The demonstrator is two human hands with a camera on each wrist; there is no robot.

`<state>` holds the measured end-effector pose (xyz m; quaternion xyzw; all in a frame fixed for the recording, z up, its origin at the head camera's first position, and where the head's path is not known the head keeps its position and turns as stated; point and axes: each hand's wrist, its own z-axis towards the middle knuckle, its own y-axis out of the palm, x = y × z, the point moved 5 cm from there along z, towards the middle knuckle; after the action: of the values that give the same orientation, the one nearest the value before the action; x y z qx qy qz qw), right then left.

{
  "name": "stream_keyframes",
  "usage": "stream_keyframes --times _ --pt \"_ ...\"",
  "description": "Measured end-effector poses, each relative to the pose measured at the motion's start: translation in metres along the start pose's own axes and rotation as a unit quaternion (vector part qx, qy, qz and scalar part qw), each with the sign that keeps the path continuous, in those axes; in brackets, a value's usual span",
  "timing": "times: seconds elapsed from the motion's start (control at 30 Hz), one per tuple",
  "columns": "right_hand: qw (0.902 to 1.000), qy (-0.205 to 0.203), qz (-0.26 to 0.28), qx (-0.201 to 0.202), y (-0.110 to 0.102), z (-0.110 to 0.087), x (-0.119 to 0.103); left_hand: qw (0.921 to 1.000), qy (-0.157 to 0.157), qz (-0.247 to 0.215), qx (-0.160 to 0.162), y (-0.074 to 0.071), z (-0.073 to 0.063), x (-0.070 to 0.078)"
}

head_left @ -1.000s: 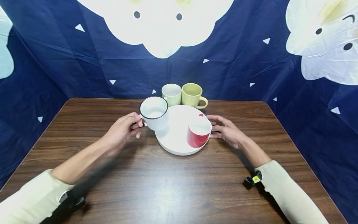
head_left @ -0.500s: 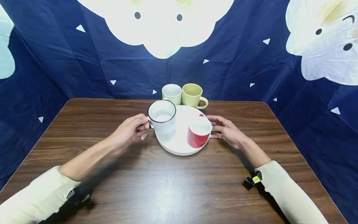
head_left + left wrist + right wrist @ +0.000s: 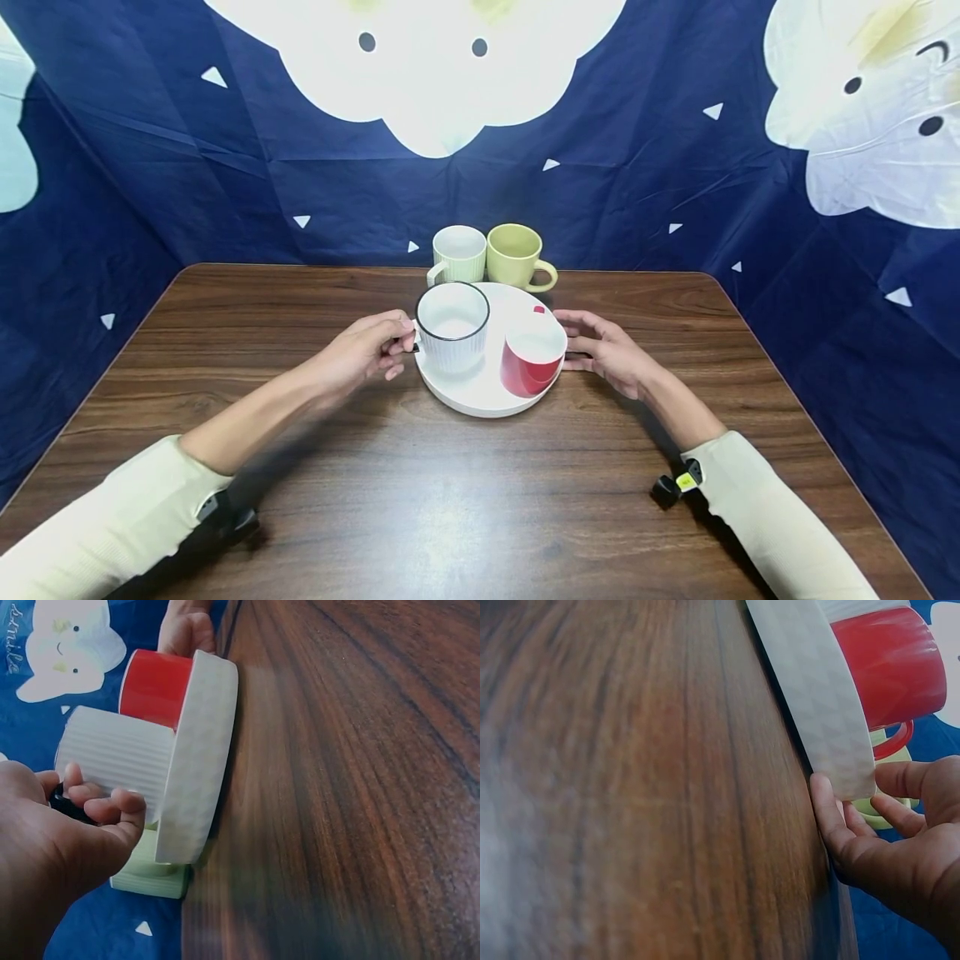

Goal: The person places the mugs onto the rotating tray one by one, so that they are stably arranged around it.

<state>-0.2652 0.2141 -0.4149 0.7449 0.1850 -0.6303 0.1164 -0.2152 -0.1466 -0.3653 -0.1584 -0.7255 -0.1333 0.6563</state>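
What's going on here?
Someone is busy with both bare hands. The left hand holds the white mug by its handle, over the left part of the tray; I can't tell if it's fully set down. The red mug stands on the tray's right, and the right hand touches the tray's edge. Behind stand a pale green mug and a yellow-green mug.
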Motion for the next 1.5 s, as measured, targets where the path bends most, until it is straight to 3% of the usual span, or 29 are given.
stream_keyframes --times 0.33,0.73,1.0,1.13,1.5 --pt "1.0000 0.000 -0.004 0.000 0.002 0.001 -0.001 0.9997 -0.003 0.015 -0.020 0.003 0.007 -0.007" --pt "0.9999 0.007 -0.005 0.010 0.002 0.002 -0.001 0.9981 -0.033 0.023 -0.046 0.003 0.014 -0.018" --pt "0.9999 0.007 -0.007 0.014 0.002 0.001 -0.001 0.9955 -0.033 0.046 -0.076 0.002 0.019 -0.015" --pt "0.9998 0.010 -0.008 0.016 0.002 0.002 -0.001 0.9946 -0.035 0.063 -0.075 0.002 0.019 -0.014" --pt "0.9998 0.013 -0.008 0.014 0.001 0.003 0.000 0.9949 0.017 0.089 -0.045 0.002 0.013 -0.012"
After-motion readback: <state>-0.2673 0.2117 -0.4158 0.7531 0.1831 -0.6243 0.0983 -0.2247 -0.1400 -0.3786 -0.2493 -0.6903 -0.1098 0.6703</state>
